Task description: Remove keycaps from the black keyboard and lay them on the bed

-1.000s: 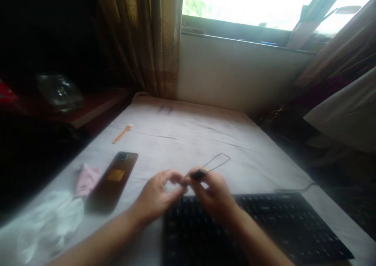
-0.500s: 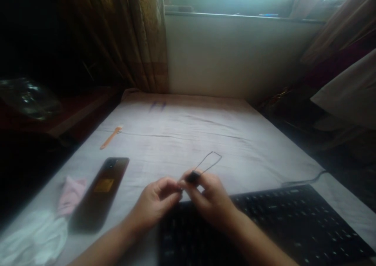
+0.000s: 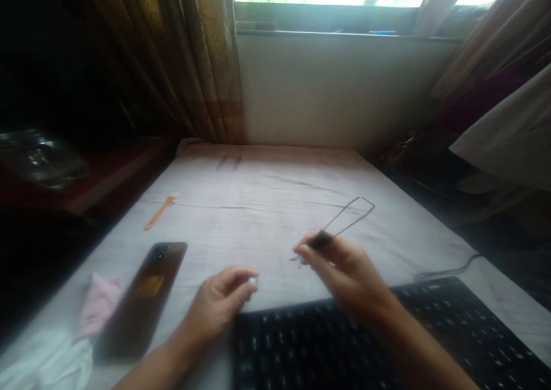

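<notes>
My right hand [image 3: 350,263] is closed round the black grip of a wire keycap puller [image 3: 321,239], above the back edge of the keyboard. Its long, thin wire loop points away to the upper right. Small thin metal ends stick out below the fingertips on the other side. Lower and to the left, my left hand [image 3: 219,298] pinches a small pale piece [image 3: 253,281] between thumb and forefinger; blur hides what kind it is. Under both hands lies the black keyboard [image 3: 301,338], partly covered by my right forearm. The two hands are apart.
To the left lie a brown phone [image 3: 146,298], a pink cloth [image 3: 100,304], a white cloth [image 3: 47,361] and an orange-handled brush [image 3: 160,212]. A cable [image 3: 451,270] runs off the right edge of the cloth-covered table [image 3: 258,177].
My hands have moved apart. The right one has gone up and to the right with the keycap puller; the left has shifted slightly left and down, showing the small pale piece.
</notes>
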`<state>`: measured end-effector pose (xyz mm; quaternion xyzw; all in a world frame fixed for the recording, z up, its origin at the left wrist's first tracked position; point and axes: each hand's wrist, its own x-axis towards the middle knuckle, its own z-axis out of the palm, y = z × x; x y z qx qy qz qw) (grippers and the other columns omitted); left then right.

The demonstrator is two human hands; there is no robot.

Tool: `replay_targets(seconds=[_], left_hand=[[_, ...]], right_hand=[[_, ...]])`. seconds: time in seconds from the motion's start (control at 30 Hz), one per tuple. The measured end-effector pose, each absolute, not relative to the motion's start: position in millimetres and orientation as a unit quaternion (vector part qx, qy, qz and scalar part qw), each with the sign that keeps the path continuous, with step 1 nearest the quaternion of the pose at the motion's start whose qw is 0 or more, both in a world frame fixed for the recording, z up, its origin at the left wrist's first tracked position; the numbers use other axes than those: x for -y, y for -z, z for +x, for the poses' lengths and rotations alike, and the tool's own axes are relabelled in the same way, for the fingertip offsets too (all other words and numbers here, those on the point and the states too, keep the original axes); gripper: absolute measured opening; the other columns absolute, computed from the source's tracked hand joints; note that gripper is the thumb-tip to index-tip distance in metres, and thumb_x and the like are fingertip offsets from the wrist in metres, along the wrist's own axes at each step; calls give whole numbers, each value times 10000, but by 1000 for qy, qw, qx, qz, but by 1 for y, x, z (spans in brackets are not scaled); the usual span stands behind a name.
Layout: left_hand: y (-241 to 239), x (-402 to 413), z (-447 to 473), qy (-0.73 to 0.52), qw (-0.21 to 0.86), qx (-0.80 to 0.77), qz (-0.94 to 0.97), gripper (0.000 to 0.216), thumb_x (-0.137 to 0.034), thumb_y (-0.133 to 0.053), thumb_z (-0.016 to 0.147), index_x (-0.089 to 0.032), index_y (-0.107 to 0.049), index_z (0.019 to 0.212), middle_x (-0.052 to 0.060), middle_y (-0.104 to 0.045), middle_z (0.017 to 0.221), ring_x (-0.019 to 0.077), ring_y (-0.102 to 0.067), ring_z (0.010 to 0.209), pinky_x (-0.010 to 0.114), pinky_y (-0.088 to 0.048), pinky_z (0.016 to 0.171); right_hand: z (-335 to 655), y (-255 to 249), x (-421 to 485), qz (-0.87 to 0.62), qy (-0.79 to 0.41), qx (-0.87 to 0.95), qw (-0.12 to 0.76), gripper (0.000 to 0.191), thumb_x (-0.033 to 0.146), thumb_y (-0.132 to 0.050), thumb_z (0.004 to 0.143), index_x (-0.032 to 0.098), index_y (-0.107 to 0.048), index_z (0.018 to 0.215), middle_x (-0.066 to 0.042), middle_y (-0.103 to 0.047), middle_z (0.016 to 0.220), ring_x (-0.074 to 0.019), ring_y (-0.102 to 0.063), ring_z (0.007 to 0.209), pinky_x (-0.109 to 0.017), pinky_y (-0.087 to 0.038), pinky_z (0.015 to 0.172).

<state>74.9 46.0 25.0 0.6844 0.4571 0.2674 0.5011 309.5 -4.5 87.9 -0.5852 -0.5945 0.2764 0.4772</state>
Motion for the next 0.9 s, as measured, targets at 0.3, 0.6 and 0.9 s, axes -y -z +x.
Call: replay_targets(seconds=[0.3,0.6,0.9], left_hand=[[-25,-80,45,-277,314,-519,745,362,-501,-589,841,-256,-739,1062,43,-785,1026,250,-736,939,425,-585,925],[-17,-81,48,-269,235,-515,779,320,-468,-546,881,-261,-732,1038,33,-780,1041,232,-733,960,379,-591,886],[-9,-78,49,-280,198,-475,811,247,-378,-548,891,-251,-720,1015,43,-763,989,225,-708,932,389,-579,853]], right_hand=[[393,-79,12,-696,-377,532,301,408,563,-663,788,198,-640,606,-37,-679,591,-175,-616,560,-284,-511,554],[423,-55,50,-791,-251,509,229,417,561,-435,808,254,-614,589,-80,-703,621,-261,-640,598,-365,-482,596],[407,-47,56,-843,-206,446,220,446,515,-346,869,254,-619,632,-68,-727,639,-266,-668,634,-375,-484,645]])
